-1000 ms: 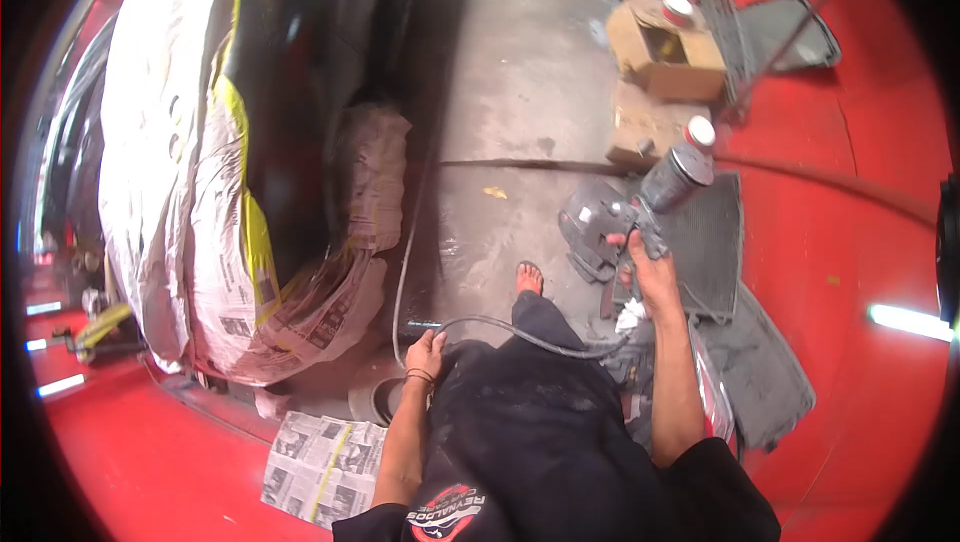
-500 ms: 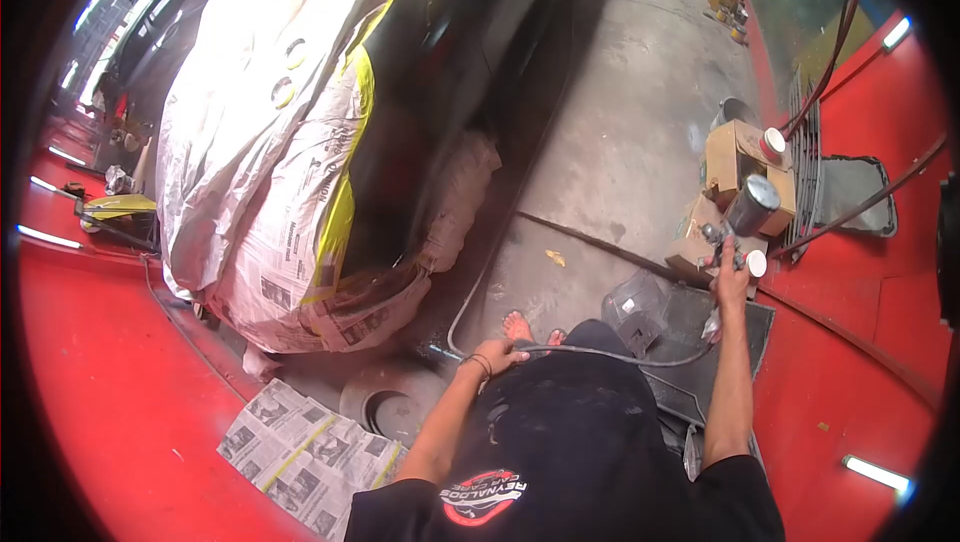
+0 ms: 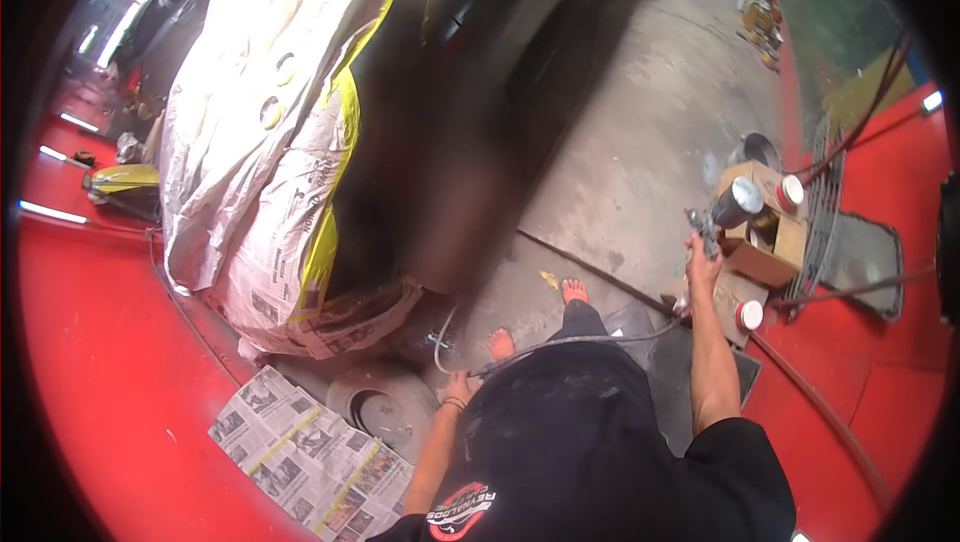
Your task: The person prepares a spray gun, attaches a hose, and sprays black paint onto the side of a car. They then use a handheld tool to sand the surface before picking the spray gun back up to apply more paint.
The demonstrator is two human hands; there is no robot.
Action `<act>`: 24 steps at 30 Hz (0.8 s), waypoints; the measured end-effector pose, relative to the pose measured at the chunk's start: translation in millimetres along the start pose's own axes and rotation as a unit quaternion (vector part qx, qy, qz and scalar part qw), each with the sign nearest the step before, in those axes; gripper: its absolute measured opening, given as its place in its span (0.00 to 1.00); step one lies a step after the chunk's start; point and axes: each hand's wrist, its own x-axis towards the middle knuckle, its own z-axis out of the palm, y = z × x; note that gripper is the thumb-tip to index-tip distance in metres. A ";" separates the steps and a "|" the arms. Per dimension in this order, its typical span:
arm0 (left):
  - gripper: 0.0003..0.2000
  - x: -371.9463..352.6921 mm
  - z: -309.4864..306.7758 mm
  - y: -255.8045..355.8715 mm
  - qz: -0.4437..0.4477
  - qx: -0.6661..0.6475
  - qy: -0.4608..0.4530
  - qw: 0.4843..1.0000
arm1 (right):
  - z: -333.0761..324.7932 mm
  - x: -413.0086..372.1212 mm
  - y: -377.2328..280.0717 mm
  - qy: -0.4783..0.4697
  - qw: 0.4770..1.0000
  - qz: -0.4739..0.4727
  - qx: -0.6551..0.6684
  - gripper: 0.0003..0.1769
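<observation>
My right hand (image 3: pixel 703 266) is wrapped round a spray gun (image 3: pixel 703 231), raised at the right. On the gun sits a dark paint cup (image 3: pixel 738 200) with a pale end. From below the gun a grey air hose (image 3: pixel 590 340) runs across my front to my left hand (image 3: pixel 460 388), whose fingers are closed round it low on the left. Ahead on the left stands a car, its dark panel (image 3: pixel 400 132) bordered by yellow masking tape (image 3: pixel 345 112) and white and newspaper masking (image 3: pixel 260 242). A dark blur hides part of its lower side.
Cardboard boxes (image 3: pixel 770 260) with red-and-white cans (image 3: pixel 749 315) stand on the right. Newspaper sheets (image 3: pixel 300 452) and a round metal wheel-like piece (image 3: pixel 380 407) lie at the lower left. Hoses (image 3: pixel 820 412) cross the red floor. A crack (image 3: pixel 600 267) runs through the concrete.
My right hand has moved slightly left and up with the spray gun. My left hand has shifted left and down with the hose. My feet have stepped apart, and the view has turned a little.
</observation>
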 end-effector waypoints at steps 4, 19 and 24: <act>0.30 -26.8 -9.5 38.9 -0.105 -0.045 -0.191 0.975 | 15.7 2.4 3.5 -0.101 0.995 0.003 0.004 0.18; 0.20 -130.7 -19.0 179.1 -0.267 -0.326 0.031 0.906 | 66.2 88.1 -30.5 -0.219 0.961 0.104 0.132 0.15; 0.18 -108.9 -63.6 235.0 -0.184 -0.289 0.005 0.940 | 75.8 92.3 -63.1 -0.234 0.955 0.113 0.140 0.13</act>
